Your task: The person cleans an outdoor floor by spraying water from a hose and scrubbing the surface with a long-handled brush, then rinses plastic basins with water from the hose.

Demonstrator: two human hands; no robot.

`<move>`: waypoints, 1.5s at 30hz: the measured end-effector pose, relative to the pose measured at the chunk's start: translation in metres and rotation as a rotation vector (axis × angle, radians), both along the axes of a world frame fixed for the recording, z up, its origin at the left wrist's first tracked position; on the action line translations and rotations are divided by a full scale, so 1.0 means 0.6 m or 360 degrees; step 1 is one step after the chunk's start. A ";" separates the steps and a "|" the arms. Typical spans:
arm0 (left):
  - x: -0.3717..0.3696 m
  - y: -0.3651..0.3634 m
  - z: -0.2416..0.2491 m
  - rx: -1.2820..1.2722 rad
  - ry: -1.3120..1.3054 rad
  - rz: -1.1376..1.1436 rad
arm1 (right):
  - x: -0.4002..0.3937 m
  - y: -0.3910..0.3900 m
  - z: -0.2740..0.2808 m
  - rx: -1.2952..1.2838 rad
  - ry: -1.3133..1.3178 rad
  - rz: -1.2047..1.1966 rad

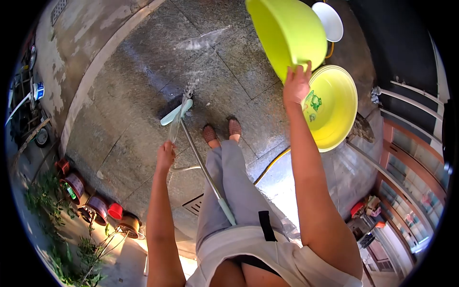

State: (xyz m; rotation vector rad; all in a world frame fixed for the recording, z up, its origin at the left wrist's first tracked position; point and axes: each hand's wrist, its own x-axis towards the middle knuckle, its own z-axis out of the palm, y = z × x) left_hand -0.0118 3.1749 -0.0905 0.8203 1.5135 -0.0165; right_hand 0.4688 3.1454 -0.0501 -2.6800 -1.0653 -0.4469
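My left hand [166, 154] is closed on a hose end, and water sprays from it onto the wet paved floor [229, 71]. My right hand [297, 85] grips the rim of a large green basin [306, 36], which is tilted on its side. Just below that hand lies a yellow-green basin [337, 107] with a green pattern on its bottom. A push broom with a pale blue head [170, 116] leans against my body, its metal handle [198, 160] running down between my arms to my waist.
A white basin [329, 21] stands behind the green one. Potted plants [98, 208] and a red pot [115, 211] line the lower left. A yellow hose [271, 165] crosses the floor beside my legs. A drain grate [193, 204] lies left of my legs.
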 end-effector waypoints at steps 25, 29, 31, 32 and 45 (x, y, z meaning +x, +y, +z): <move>-0.021 0.004 0.025 -0.0055 0.0178 0.0029 | -0.123 -0.410 -0.176 0.0892 0.2721 -0.1288; -0.035 -0.001 0.023 -0.0022 0.0197 0.0009 | -0.422 -0.379 -0.134 -0.0741 0.2999 0.0292; -0.039 -0.004 0.025 0.0011 0.0194 0.0014 | -0.482 -0.337 -0.036 -0.1160 0.1849 0.0920; -0.042 -0.005 0.026 0.0012 0.0199 0.0030 | -0.510 -0.343 -0.039 -0.1254 0.1820 0.0985; -0.110 -0.086 -0.008 0.0213 0.0283 0.0193 | -0.580 -0.358 -0.076 -0.0785 0.3375 -0.0296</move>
